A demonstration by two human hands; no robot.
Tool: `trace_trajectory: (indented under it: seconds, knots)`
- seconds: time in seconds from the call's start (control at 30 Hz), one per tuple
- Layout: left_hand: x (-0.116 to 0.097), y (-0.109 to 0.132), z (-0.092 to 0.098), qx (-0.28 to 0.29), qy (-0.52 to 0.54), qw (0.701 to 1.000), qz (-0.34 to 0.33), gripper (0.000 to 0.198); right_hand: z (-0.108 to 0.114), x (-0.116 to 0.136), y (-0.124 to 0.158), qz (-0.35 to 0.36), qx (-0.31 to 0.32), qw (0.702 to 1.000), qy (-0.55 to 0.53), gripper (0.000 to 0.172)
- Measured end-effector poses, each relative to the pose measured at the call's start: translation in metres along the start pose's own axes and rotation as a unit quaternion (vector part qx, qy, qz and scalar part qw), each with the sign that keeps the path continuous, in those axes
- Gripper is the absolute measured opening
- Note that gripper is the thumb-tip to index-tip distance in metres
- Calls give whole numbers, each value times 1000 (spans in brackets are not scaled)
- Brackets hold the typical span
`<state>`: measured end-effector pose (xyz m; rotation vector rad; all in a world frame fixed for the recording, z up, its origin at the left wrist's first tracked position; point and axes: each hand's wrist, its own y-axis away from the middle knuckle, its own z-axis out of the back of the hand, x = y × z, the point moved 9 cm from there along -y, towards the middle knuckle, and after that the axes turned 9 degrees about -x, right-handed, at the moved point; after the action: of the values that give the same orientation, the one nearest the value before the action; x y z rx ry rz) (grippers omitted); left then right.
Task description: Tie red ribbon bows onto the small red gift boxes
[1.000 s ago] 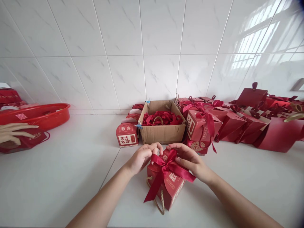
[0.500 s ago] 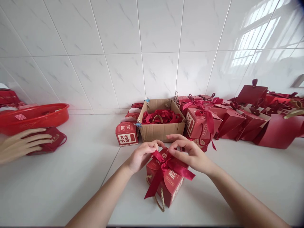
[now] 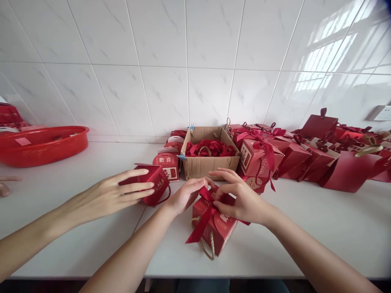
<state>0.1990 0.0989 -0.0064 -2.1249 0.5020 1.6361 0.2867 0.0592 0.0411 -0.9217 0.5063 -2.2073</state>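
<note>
A red gift box [image 3: 222,231] with gold rope handles stands on the white table in front of me, tied with a red satin ribbon [image 3: 200,226] in a bow. On the bow's left loop, my left hand [image 3: 185,197] pinches the ribbon between thumb and fingers. My right hand [image 3: 242,200] has its thumb and index finger closed on the ribbon near the knot, its other fingers curled above. The far side of the bow is partly hidden behind my fingers. Just left of my left hand, a co-worker's hand [image 3: 119,191] holds a dark red box [image 3: 156,188] with a cord handle.
A cardboard box [image 3: 210,167] of red ribbons stands behind my hands. Red boxes [image 3: 166,165] are lined up to its left, and several red gift boxes [image 3: 261,156] crowd its right. A red basin [image 3: 45,148] sits far left, with another person's fingers [image 3: 7,185] below it.
The co-worker's hand has carried the dark red box rightward, close to my left hand. My right hand's fingers have come down onto the bow near its knot. The view has shifted slightly.
</note>
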Motion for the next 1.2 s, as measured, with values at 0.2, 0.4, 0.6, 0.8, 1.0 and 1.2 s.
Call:
trace_trajectory:
  seconds: [0.2, 0.4, 0.6, 0.8, 1.0, 1.2]
  knots:
    - [-6, -2, 6, -23, -102, 994, -39, 29, -1, 2, -2, 3, -1, 1000, 12, 6]
    - [-11, -3, 7, -26, -153, 985, -70, 28, -5, 2, -1, -15, 5, 1000, 10, 7]
    - [-8, -2, 7, -24, -119, 991, -52, 37, 12, -5, 19, -73, -94, 993, -20, 7]
    - [-2, -6, 12, -30, -68, 996, -59, 42, 2, -16, 101, -162, -263, 932, -189, 78]
    - [2, -12, 31, -127, -204, 966, -97, 43, -46, -19, 120, -270, -272, 906, -179, 105]
    - [8, -16, 38, -159, -355, 909, -153, 38, -24, -23, 133, -267, -309, 902, -138, 102]
